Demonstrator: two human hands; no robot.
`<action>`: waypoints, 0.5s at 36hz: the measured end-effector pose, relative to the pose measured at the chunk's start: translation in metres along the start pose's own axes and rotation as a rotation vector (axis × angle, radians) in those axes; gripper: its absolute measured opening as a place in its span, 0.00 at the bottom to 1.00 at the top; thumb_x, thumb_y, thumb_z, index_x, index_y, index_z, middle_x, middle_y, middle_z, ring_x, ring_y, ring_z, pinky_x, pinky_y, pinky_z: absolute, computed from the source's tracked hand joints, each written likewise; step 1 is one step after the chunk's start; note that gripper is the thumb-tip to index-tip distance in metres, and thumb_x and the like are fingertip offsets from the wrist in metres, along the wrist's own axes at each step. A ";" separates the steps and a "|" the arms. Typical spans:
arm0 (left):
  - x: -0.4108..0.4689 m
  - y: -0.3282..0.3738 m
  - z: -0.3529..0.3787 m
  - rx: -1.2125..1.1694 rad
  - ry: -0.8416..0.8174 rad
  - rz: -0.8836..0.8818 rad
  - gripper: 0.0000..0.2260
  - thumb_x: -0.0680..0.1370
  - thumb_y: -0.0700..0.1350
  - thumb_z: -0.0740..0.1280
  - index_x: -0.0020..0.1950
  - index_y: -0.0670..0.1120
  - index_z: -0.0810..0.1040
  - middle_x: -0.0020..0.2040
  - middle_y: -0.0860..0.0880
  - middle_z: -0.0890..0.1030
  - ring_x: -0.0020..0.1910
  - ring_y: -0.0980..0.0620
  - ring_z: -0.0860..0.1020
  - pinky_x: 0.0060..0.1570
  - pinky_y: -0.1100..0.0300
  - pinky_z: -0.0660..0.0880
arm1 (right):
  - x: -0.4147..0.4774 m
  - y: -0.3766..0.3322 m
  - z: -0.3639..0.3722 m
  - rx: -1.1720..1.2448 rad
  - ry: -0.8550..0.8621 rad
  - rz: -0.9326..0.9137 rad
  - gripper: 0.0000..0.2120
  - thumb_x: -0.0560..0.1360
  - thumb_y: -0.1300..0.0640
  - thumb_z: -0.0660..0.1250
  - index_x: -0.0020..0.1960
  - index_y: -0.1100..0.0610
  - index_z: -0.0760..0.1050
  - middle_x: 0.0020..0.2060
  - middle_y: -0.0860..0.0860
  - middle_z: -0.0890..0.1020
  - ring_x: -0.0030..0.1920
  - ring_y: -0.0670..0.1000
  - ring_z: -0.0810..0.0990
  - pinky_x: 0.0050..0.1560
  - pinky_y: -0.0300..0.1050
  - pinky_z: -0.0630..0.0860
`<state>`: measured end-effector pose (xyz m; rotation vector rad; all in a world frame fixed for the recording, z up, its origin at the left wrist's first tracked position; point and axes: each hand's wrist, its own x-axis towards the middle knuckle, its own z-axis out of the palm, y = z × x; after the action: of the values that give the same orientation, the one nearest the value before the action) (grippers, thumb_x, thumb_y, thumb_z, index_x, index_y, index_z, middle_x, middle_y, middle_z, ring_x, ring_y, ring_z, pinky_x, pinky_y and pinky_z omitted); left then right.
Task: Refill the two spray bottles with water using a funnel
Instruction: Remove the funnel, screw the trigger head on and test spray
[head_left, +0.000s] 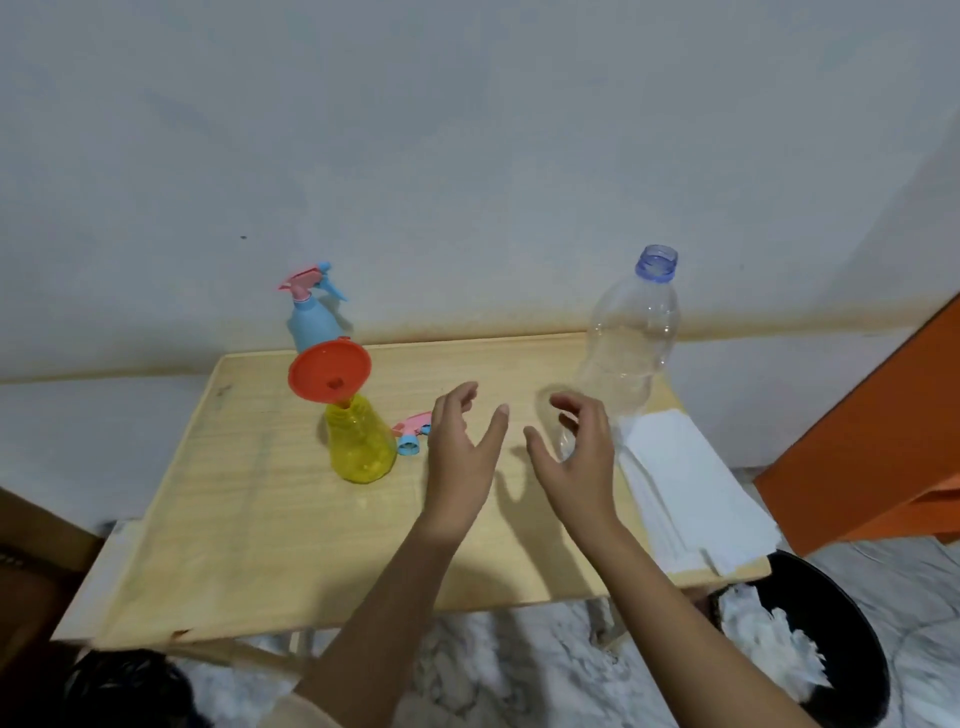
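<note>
While both hands hover just above the table (249, 519), the left hand (460, 447) and the right hand (579, 452) are spread with loosely bent fingers and hold nothing that can be seen. The right one is close to the foot of the clear plastic bottle (631, 338), which stands uncapped near the table's far right corner.

The yellow spray bottle (358, 447) stands left of the hands with the orange funnel (330, 370) set in its neck, and its pink-and-blue spray head (413, 434) lies on the table just beside it. The blue spray bottle (311, 322) stands behind at the far edge with its head on.

The step in hand appears to be taking up the clear bottle to pour. How much water it holds cannot be told. The funnel leans to one side, so the person would do well to steady the yellow bottle at its neck with the left hand. The right hand should grip the clear bottle around its middle and tip it slowly, with the mouth over the funnel's bowl. The stack of white sheets (691, 488) lies near for drips.

No brand, label or writing can be read on any bottle.
</note>
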<state>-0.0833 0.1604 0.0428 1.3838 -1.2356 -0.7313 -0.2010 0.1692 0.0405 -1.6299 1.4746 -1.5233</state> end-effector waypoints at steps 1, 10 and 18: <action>-0.001 -0.009 -0.012 0.011 0.066 -0.004 0.15 0.75 0.43 0.70 0.61 0.46 0.73 0.56 0.51 0.74 0.57 0.54 0.73 0.60 0.57 0.71 | 0.001 -0.007 0.012 0.014 -0.058 0.001 0.18 0.70 0.62 0.70 0.56 0.53 0.69 0.52 0.48 0.74 0.56 0.44 0.74 0.57 0.32 0.69; 0.027 -0.085 -0.116 0.120 0.297 -0.114 0.25 0.70 0.45 0.72 0.65 0.38 0.71 0.57 0.47 0.70 0.60 0.44 0.72 0.61 0.48 0.70 | 0.024 -0.062 0.125 0.063 -0.465 0.065 0.36 0.67 0.56 0.77 0.69 0.56 0.63 0.63 0.48 0.68 0.63 0.42 0.67 0.53 0.21 0.65; 0.061 -0.115 -0.148 0.061 -0.034 -0.091 0.19 0.69 0.46 0.72 0.58 0.56 0.72 0.54 0.52 0.74 0.59 0.49 0.74 0.61 0.45 0.72 | 0.033 -0.066 0.177 -0.033 -0.493 0.132 0.51 0.60 0.46 0.80 0.74 0.56 0.56 0.68 0.51 0.65 0.68 0.49 0.67 0.66 0.52 0.70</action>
<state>0.1013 0.1342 -0.0211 1.4904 -1.2368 -0.7883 -0.0215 0.1046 0.0621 -1.7287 1.3019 -0.9390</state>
